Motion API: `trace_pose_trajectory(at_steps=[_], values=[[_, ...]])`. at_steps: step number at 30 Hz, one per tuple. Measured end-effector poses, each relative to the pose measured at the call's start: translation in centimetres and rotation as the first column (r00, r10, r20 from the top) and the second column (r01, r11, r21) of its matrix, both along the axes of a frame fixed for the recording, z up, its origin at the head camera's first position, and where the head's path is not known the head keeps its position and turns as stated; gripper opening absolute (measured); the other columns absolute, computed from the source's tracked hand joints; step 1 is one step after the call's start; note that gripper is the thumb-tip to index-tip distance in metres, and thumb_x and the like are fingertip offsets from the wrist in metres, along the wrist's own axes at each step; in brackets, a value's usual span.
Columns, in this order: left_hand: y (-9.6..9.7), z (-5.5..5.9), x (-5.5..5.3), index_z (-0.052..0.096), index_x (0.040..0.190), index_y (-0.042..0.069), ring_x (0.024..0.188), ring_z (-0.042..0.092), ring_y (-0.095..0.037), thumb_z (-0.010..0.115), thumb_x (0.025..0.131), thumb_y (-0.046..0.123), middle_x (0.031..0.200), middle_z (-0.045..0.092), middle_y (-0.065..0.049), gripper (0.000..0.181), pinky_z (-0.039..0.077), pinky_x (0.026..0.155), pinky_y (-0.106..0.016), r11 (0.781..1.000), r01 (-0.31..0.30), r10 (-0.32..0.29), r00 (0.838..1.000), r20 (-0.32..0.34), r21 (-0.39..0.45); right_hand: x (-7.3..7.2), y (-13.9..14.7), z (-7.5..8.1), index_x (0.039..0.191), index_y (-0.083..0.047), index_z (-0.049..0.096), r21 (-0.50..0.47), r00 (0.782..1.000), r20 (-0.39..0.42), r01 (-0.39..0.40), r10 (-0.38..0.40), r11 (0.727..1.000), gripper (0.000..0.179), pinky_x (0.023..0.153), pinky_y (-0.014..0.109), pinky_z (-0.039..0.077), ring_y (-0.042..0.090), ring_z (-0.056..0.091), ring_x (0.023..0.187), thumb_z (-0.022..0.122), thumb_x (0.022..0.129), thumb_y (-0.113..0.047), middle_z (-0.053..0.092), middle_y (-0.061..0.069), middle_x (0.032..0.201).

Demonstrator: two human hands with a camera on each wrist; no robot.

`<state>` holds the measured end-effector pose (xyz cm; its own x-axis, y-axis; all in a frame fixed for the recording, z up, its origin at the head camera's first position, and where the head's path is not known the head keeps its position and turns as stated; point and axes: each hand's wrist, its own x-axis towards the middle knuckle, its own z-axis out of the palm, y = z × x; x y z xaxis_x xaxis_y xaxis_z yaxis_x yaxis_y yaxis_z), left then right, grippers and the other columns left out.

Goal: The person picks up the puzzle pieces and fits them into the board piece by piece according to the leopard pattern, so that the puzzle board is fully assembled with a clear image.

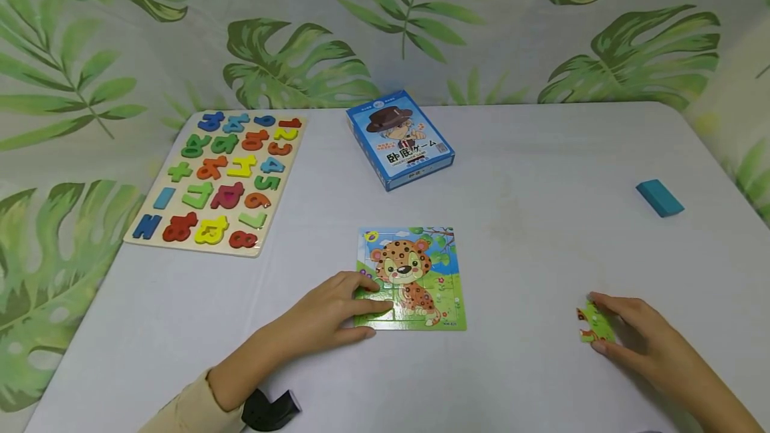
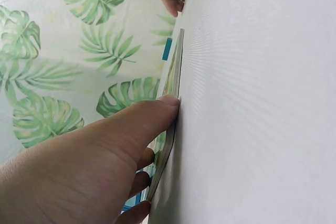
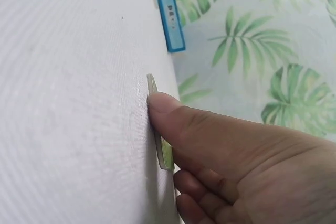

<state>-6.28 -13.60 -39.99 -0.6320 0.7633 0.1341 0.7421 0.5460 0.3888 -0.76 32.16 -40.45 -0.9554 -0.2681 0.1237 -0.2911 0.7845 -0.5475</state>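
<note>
A square jigsaw puzzle with a spotted leopard cub lies flat near the middle of the table. My left hand rests on its lower left part, fingers spread over the picture. In the left wrist view, the thumb lies along the puzzle's near edge. Over at the right, my right hand pinches a green puzzle piece with orange and red markings between thumb and index finger. The right wrist view shows this piece edge-on, close over the white tabletop, its face mostly hidden.
A wooden board of coloured numbers and signs lies at the back left. Behind the puzzle is a blue card-game box. A teal block sits at the right. Leafy cloth hangs behind the table.
</note>
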Motion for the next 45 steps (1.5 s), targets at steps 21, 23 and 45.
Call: trace_pose_trajectory(at_steps=[21, 23, 45], values=[[0.0, 0.1, 0.1, 0.060, 0.119, 0.027, 0.113, 0.040, -0.016, 0.067, 0.080, 0.034, 0.120, 0.048, 0.000, 0.040, 0.035, 0.094, -0.032, 1.000, -0.010, 0.010, 1.000, 0.023, -0.001, -0.5, -0.8, 0.2, 0.108, -0.002, 0.052, 0.055, 0.999, -0.041, 0.023, -0.021, 0.998, 0.062, 0.077, 0.001, 0.022, -0.005, 0.037, 0.091, 0.084, 0.056, -0.014, 0.051, 0.010, 0.101], [0.0, 0.0, 0.1, 0.061, 0.119, 0.026, 0.113, 0.040, -0.016, 0.067, 0.080, 0.034, 0.119, 0.049, -0.001, 0.040, 0.035, 0.094, -0.032, 1.000, -0.009, 0.009, 1.000, 0.015, 0.004, -0.6, -1.1, 0.5, 0.108, -0.003, 0.052, 0.057, 0.998, -0.055, 0.040, -0.037, 0.998, 0.062, 0.070, 0.003, 0.028, -0.007, 0.038, 0.084, 0.085, 0.056, -0.014, 0.051, 0.007, 0.099], [1.5, 0.3, 0.8, 0.058, 0.111, 0.014, 0.121, 0.039, -0.016, 0.061, 0.084, 0.032, 0.127, 0.047, -0.002, 0.033, 0.033, 0.098, -0.030, 0.999, 0.024, -0.025, 0.999, -0.043, -0.025, -3.8, -14.4, 3.0, 0.118, -0.003, 0.054, -0.064, 0.945, -0.079, -0.322, 0.316, 0.945, 0.058, 0.078, 0.030, 0.048, 0.010, 0.049, 0.096, 0.078, 0.069, -0.021, 0.048, 0.001, 0.117]])
